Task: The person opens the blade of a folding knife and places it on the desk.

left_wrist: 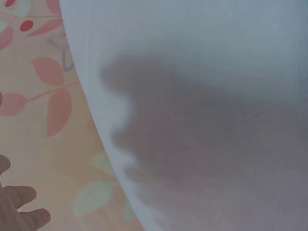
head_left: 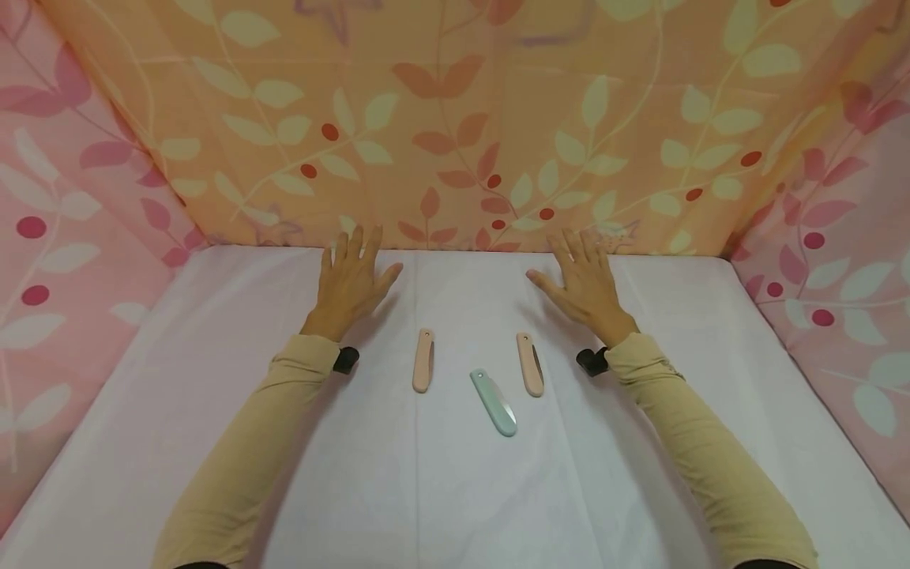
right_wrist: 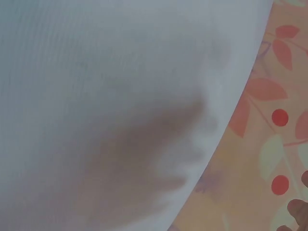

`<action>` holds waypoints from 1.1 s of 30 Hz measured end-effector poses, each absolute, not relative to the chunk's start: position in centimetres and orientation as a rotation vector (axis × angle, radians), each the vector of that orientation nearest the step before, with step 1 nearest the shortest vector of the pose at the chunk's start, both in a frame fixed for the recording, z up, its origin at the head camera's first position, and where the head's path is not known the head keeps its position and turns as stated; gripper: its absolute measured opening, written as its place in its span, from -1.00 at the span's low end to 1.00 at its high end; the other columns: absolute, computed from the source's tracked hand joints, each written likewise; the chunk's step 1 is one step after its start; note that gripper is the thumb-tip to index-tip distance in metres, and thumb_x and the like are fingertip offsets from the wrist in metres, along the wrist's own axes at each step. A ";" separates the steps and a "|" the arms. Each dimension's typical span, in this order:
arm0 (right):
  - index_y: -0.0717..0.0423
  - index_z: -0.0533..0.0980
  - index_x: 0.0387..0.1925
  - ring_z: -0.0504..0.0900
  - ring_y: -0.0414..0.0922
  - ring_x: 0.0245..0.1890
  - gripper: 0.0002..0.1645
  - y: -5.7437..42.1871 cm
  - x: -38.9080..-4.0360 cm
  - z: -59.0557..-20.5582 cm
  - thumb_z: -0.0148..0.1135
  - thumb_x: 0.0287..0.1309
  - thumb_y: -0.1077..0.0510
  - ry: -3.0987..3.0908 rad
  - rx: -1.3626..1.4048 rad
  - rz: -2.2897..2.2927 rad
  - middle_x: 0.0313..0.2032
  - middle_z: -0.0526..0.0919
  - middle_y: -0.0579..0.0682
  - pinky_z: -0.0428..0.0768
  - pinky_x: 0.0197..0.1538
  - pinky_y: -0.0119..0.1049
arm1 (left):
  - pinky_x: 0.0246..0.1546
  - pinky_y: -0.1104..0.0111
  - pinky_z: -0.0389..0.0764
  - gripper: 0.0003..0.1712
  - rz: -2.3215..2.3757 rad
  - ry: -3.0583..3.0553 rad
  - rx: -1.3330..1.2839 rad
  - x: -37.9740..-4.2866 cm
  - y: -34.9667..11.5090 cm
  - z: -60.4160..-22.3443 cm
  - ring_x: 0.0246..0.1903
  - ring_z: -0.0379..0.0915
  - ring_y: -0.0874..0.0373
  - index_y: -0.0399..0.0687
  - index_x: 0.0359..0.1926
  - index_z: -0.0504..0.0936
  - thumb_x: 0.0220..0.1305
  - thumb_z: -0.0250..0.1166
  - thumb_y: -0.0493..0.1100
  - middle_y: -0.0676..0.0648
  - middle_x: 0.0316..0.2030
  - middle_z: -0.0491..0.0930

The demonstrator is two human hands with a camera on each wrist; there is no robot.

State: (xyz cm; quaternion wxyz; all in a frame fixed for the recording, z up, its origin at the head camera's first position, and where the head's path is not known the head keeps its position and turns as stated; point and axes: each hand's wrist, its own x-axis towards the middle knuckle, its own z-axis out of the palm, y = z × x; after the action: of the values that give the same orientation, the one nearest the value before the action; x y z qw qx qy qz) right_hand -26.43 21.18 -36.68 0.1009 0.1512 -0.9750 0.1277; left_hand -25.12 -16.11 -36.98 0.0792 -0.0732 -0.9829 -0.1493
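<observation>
Three small folding knives lie between my forearms in the head view. One with a pink handle [head_left: 423,361] is on the left, a second pink-handled knife [head_left: 529,365] on the right, and a mint green knife [head_left: 493,402] slants in front of them with a strip of blade showing along its side. My left hand [head_left: 350,283] is spread, palm down, over the table's far edge and holds nothing. Likewise spread and holding nothing, my right hand [head_left: 584,283] mirrors it on the other side. Left fingertips [left_wrist: 31,217] and right fingertips [right_wrist: 297,211] show at the wrist views' lower corners.
A white cloth [head_left: 341,490] covers the table. Behind it stands an orange leaf-patterned curtain [head_left: 455,118], with pink patterned curtains along the left side [head_left: 64,237] and right side [head_left: 846,237]. Black wrist cameras [head_left: 346,360] sit under both cuffs.
</observation>
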 end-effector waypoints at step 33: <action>0.07 0.09 0.53 -0.14 0.21 0.57 -0.01 17.1 -22.5 -35.9 0.00 0.30 -0.42 -2.886 0.643 0.528 0.56 -0.01 0.16 -0.12 0.53 0.20 | 0.42 -0.22 0.00 -0.11 -0.457 -2.970 -0.213 -22.4 -14.9 -37.0 0.49 -0.08 -0.31 -0.05 0.57 -0.07 0.44 -0.01 0.26 -0.31 0.53 -0.03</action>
State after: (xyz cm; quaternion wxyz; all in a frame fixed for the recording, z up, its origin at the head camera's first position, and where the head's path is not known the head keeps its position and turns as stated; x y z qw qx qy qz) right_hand -22.54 17.05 -35.95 0.0690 0.2134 -0.9586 0.1755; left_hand -22.40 -14.94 -37.05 0.0647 -0.0706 -0.9838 -0.1516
